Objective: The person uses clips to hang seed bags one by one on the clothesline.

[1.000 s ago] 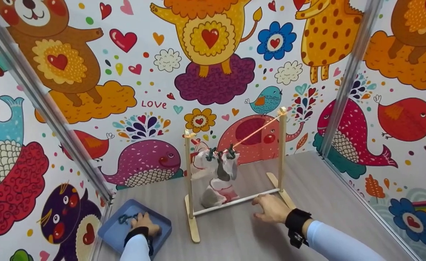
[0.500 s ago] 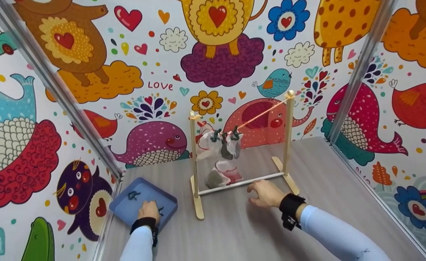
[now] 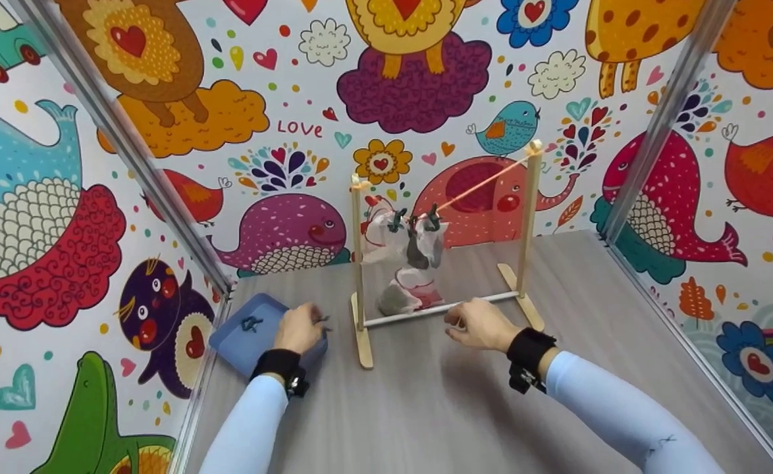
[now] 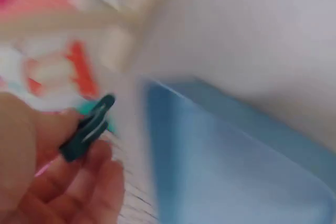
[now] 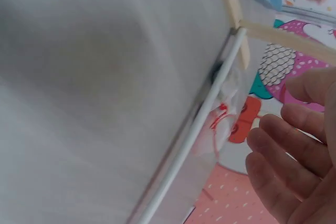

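Observation:
Between thumb and fingers my left hand point(image 3: 299, 328) pinches a dark green clothespin point(image 4: 88, 129), raised over the right side of the blue tray point(image 3: 228, 339). Another dark green clothespin point(image 3: 250, 323) lies in that tray. My right hand point(image 3: 480, 324) hovers in front of the white crossbar point(image 3: 386, 320) of a small wooden drying rack, fingers loosely bent and holding nothing. From the rack's orange string point(image 3: 485, 181) hang small white and grey cloth pieces point(image 3: 426, 247), held by green clothespins point(image 3: 431, 218). A grey, white and red cloth piece point(image 3: 409, 291) lies behind the crossbar.
The rack's left post point(image 3: 358, 257) and right post point(image 3: 529, 224) stand on flat wooden feet. Cartoon-printed walls point(image 3: 281, 230) with metal corner strips enclose the grey table point(image 3: 386, 408) at the back and sides.
My left hand has come up from inside the tray and moved right, now with a clothespin. The right hand stays near the crossbar. The head view has tilted down.

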Demonstrator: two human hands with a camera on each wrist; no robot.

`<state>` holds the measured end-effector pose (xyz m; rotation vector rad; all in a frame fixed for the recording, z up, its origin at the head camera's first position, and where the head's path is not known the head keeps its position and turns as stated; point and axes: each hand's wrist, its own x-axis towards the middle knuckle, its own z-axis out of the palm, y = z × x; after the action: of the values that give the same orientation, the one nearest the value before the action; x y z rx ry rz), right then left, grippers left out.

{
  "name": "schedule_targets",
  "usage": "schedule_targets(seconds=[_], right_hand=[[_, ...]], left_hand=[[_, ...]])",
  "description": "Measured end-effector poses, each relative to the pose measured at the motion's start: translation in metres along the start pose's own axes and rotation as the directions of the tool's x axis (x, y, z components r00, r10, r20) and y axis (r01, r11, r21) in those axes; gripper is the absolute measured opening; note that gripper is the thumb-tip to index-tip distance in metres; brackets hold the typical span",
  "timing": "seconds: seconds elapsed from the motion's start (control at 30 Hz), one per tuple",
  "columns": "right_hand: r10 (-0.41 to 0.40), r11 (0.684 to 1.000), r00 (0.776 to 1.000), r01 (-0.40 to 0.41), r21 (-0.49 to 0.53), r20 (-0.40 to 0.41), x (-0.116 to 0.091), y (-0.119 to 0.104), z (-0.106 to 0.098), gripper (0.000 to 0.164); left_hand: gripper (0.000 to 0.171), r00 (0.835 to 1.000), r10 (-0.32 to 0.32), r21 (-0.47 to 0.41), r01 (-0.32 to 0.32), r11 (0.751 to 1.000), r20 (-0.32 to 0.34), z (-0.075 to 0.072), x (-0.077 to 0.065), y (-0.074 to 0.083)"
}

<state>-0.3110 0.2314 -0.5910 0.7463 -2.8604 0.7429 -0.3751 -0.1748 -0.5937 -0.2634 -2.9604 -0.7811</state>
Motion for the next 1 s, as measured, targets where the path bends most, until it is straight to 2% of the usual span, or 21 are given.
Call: schedule_targets(seconds=[0.07, 0.13, 0.2, 0.3, 0.37, 0.5, 0.6, 0.67, 0.8, 0.87, 1.0], right_hand=[[-0.014, 0.999, 1.0, 0.015, 0.03, -0.015, 0.004, -0.006, -0.002, 0.019], [-0.013, 0.996, 1.0, 0.014, 0.084, -0.013, 0.008, -0.013, -0.003, 0.027], [0.0, 0.99, 1.0, 0.0, 0.141, 0.002, 0.011, -0.02, -0.003, 0.04], [0.009, 0.981, 1.0, -0.014, 0.194, 0.027, 0.015, -0.027, -0.002, 0.055], [-0.005, 0.983, 1.0, 0.001, 0.186, 0.019, 0.016, -0.028, -0.003, 0.055], [-0.049, 0.989, 0.997, 0.056, 0.135, -0.055, 0.017, -0.025, -0.004, 0.039], [-0.067, 0.99, 0.992, 0.079, 0.115, -0.105, 0.014, -0.018, -0.008, 0.04], [-0.088, 0.99, 0.988, 0.101, 0.098, -0.125, 0.012, -0.013, -0.009, 0.04], [-0.146, 0.989, 0.98, 0.148, 0.003, -0.135, 0.007, -0.004, -0.01, 0.032], [-0.156, 0.987, 0.978, 0.151, -0.048, -0.135, 0.005, 0.0, -0.011, 0.027], [-0.136, 0.988, 0.98, 0.122, -0.098, -0.149, 0.001, 0.012, -0.014, 0.018]], left_hand=[[0.01, 0.998, 0.067, -0.097, -0.065, 0.993, 0.016, 0.002, 0.003, 0.028], [0.012, 0.989, 0.137, -0.208, -0.124, 0.97, 0.049, 0.007, 0.004, 0.056], [0.015, 0.978, 0.185, -0.329, -0.143, 0.933, 0.099, 0.016, 0.003, 0.081], [0.017, 0.959, 0.225, -0.484, -0.116, 0.867, 0.173, 0.028, 0.001, 0.112], [0.018, 0.949, 0.235, -0.559, -0.079, 0.825, 0.212, 0.034, 0.0, 0.128], [0.017, 0.933, 0.278, -0.656, -0.062, 0.752, 0.23, 0.04, 0.001, 0.149], [0.017, 0.922, 0.308, -0.691, -0.064, 0.72, 0.236, 0.043, 0.004, 0.157], [0.016, 0.917, 0.318, -0.69, -0.067, 0.721, 0.243, 0.046, 0.005, 0.158], [0.017, 0.916, 0.305, -0.65, -0.068, 0.757, 0.26, 0.056, 0.008, 0.157], [0.018, 0.929, 0.277, -0.612, -0.073, 0.787, 0.246, 0.062, 0.01, 0.156], [0.019, 0.968, 0.227, -0.468, -0.152, 0.87, 0.109, 0.081, 0.022, 0.15]])
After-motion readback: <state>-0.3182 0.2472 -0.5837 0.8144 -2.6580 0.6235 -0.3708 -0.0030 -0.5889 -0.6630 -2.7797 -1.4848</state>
